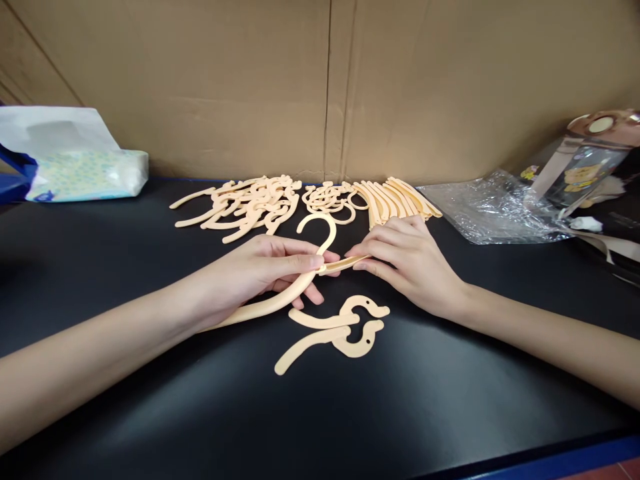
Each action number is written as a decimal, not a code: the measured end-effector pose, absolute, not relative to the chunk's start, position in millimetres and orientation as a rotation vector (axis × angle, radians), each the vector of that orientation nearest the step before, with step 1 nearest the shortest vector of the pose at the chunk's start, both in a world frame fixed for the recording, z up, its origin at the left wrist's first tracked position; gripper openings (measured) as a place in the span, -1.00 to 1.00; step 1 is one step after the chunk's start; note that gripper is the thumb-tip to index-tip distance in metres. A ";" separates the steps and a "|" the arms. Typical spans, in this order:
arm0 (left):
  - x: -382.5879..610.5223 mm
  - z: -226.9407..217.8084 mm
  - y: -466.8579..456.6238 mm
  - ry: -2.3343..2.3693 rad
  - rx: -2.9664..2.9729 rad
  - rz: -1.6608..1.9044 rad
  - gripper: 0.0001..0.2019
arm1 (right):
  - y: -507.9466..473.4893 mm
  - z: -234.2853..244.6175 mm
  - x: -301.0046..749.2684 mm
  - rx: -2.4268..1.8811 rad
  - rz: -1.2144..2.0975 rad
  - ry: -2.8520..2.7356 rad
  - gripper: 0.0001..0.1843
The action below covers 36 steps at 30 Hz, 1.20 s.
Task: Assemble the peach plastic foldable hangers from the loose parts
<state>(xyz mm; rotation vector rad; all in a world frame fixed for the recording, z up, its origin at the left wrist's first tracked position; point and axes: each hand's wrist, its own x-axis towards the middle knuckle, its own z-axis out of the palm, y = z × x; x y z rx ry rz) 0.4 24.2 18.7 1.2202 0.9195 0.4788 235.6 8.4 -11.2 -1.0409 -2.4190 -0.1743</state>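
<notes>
1. Hanger (285,297), pale peach plastic, held up off the counter (200,420) mid-view; hook end up top, long arm slanting down-left, partly hidden by the L wrist.
2. L hand (257,267): fingers narrow, holding the hanger at the joint below the hook; thumb on top, other fingers behind/under, a couple of fingertips showing below.
3. R hand (415,263): fingers narrow, thumb + fingertips pinching the far end of a curved strip (345,263), same colour. Strip's near end meets the hanger by the L thumb; can't tell if it's fixed there.
4. Just below the hands, flat on the black counter: 2 loose pcs, upper (323,323) & lower (300,353), each w/ a curved arm at L and a rounded, holed end at R. Close tog.; can't tell if they touch.
5. Behind the hands, L to R: messy pile of arm pcs (250,210), small heap of hooks (327,197), row of curved strips (393,200) side by side, partly behind the R hand.
6. Far R: crinkly clear plastic bag (493,207), then a see-through bottle (587,167) w/ brownish lid & strap.
7. Far L: tissue pack (90,173), sheet sticking up.
8. Back: brown cardboard (225,87) upright behind everything.
</notes>
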 end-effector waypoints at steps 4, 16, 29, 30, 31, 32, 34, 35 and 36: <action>-0.7 17.5 27.1 0.900 1.272 0.438 -0.85 | 7.6 -10.8 235.9 -1.016 -0.175 -2.433 -0.76; -4.6 17.8 31.3 0.911 1.501 0.447 -0.82 | 7.3 -11.1 236.2 -0.992 -0.092 -2.419 -0.79; -6.2 16.1 30.6 1.072 1.723 0.562 -0.74 | 5.8 -9.5 233.1 -1.046 -0.019 -2.402 -0.81; -5.7 15.7 30.4 1.076 1.700 0.560 -0.75 | 5.9 -9.6 232.8 -1.052 -0.010 -2.400 -0.81; -4.9 15.9 29.9 1.080 1.678 0.562 -0.75 | 5.9 -9.7 232.6 -1.054 -0.001 -2.396 -0.82; -3.9 16.5 29.1 1.086 1.658 0.568 -0.75 | 5.9 -9.8 232.4 -1.056 0.008 -2.393 -0.82; -1.4 18.7 26.9 1.102 1.617 0.589 -0.77 | 5.8 -10.0 232.4 -1.056 0.020 -2.394 -0.81; 0.0 20.0 25.8 1.109 1.597 0.599 -0.78 | 5.6 -10.0 232.4 -1.057 0.020 -2.394 -0.81; 1.3 21.2 24.8 1.113 1.576 0.608 -0.79 | 5.4 -10.0 232.4 -1.059 0.017 -2.395 -0.81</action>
